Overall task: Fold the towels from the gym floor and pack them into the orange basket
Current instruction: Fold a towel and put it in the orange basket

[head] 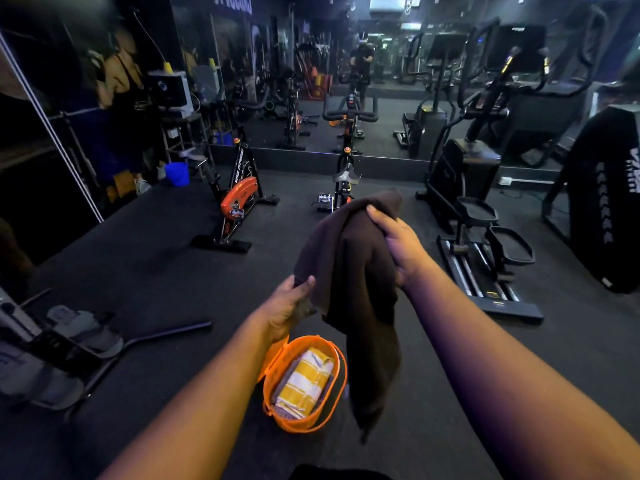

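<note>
Both hands grip a dark towel [356,271] — left hand [287,306] lower, right hand [398,244] higher — above the orange basket [273,372].

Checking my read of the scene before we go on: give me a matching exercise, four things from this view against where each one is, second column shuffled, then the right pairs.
Things:
1. dark towel
2. striped towel
3. orange basket
4. blue bucket

Places:
A. standing on the gym floor below the hands
B. far left, by the wall
C. held up in the air, gripped by the left hand and right hand
D. folded, lying inside the basket

Pairs: 1-C, 2-D, 3-A, 4-B
</note>
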Demonstrator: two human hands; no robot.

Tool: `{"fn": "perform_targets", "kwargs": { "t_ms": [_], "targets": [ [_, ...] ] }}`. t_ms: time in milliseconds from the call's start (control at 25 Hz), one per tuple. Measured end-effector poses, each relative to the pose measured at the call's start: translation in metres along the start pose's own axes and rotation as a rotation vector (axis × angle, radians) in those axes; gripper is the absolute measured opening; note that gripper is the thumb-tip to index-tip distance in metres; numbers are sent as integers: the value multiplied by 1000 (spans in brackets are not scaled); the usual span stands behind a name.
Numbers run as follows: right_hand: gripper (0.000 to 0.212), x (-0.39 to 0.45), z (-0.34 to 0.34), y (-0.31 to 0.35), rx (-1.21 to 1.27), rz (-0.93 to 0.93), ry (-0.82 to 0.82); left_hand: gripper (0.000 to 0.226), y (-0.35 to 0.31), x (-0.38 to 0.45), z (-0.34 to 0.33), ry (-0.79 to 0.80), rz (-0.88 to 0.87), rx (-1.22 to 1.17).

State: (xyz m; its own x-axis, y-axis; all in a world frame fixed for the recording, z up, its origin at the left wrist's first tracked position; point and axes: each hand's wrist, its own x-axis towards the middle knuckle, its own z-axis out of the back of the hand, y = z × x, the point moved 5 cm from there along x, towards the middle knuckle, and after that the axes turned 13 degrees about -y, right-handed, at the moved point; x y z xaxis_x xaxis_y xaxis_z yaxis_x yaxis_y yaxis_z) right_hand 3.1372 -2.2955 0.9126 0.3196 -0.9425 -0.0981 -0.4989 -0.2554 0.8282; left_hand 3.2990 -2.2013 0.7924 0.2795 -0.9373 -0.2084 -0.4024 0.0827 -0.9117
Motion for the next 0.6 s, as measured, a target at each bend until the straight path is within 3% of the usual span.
{"fn": "perform_targets", "kwargs": {
  "t_ms": [80,200,280,360,520,600],
  "targets": [
    [22,3,3,3,-21,2,0,105,13,-6,-14,114,70,-125],
    [23,10,23,4,-137,35,-85,88,11,-9,-20,168,109,-273],
    [26,16,39,3,-249,68,-132,59,-2,5,-15,75,35,-254],
    [25,20,55,3,-372,120,-145,29,-21,19,0,-140,-67,-140],
    [21,20,80,5,-690,265,-155,29,-56,37,12,-303,-218,65],
    [23,18,84,8,-633,249,-149,32,-72,38,7,-285,-287,123]
  ]
}}
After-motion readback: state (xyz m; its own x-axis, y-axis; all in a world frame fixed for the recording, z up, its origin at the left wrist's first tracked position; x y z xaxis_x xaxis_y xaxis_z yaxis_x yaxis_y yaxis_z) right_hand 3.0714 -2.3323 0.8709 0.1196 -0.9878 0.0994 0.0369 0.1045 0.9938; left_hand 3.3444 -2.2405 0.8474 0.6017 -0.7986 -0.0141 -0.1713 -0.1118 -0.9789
